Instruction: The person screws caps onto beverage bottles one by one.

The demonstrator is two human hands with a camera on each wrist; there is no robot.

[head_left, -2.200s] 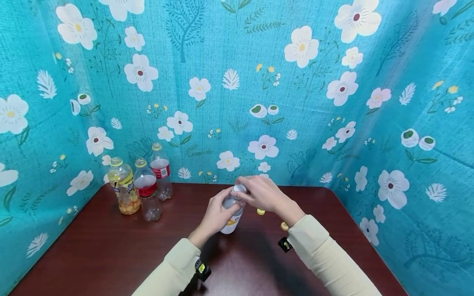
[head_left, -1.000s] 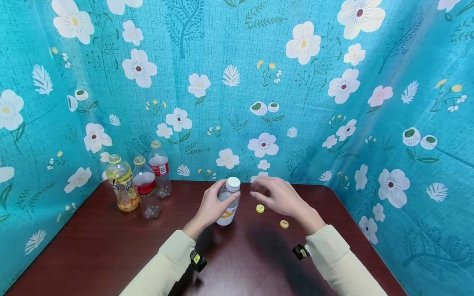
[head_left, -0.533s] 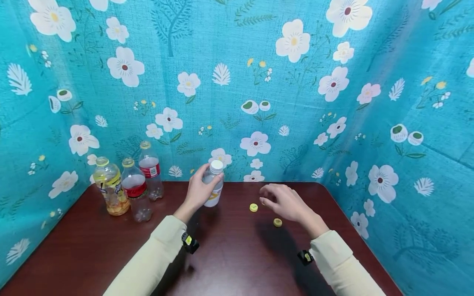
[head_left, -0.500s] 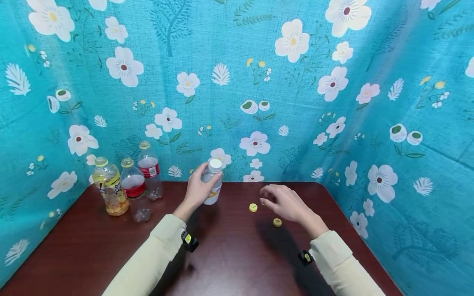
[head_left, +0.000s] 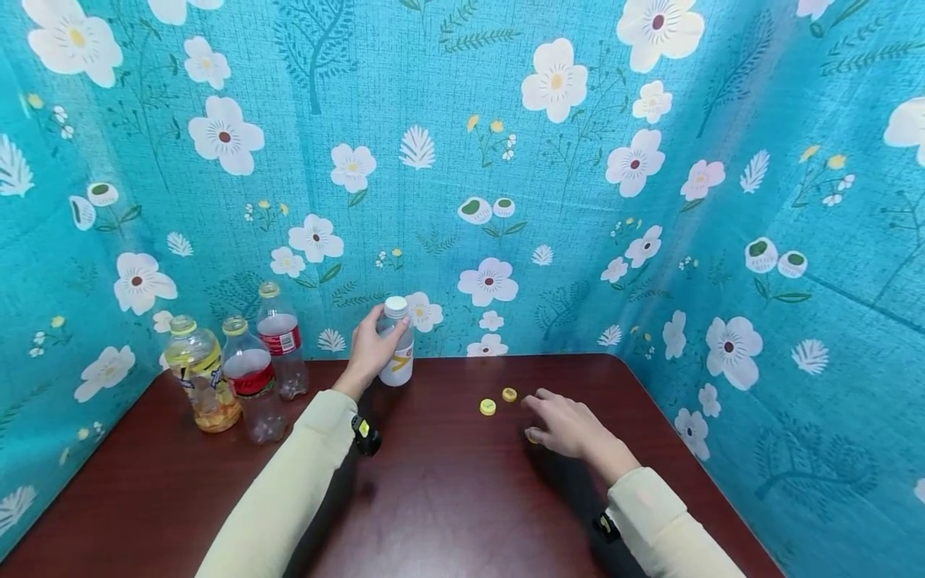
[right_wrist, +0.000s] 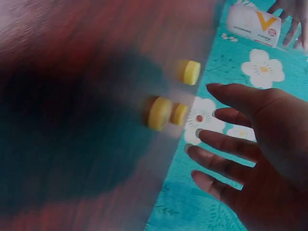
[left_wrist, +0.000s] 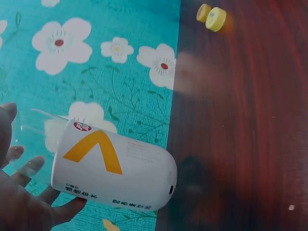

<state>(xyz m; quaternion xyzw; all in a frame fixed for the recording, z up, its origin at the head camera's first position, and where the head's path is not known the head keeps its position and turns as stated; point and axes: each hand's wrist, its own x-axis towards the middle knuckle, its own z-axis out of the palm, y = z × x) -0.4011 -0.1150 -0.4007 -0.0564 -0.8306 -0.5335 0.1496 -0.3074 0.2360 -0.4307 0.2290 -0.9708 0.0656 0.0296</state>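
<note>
My left hand [head_left: 370, 349] grips a bottle [head_left: 397, 365] with a white cap, clear upper part and white label bearing an orange V. The bottle is upright near the table's back edge; whether its base touches the wood I cannot tell. In the left wrist view, fingers curl around the bottle's clear upper part. On the right, my right hand [head_left: 567, 425] holds nothing, its fingers loosely spread in the right wrist view. Just beyond its fingertips lie two yellow bottle caps [head_left: 487, 407]. A third yellow cap [right_wrist: 160, 114] sits by the thumb, mostly hidden in the head view.
To the left stand three capless clear bottles: a yellow-labelled bottle [head_left: 202, 377] with amber liquid at its bottom, and two red-labelled bottles [head_left: 253, 385], one behind the other. A blue floral curtain [head_left: 433, 201] borders the dark table [head_left: 448, 498] at the back and sides.
My right hand has left the white cap and moved right, lower toward the yellow caps. My left hand has carried the bottle left and back toward the curtain.
</note>
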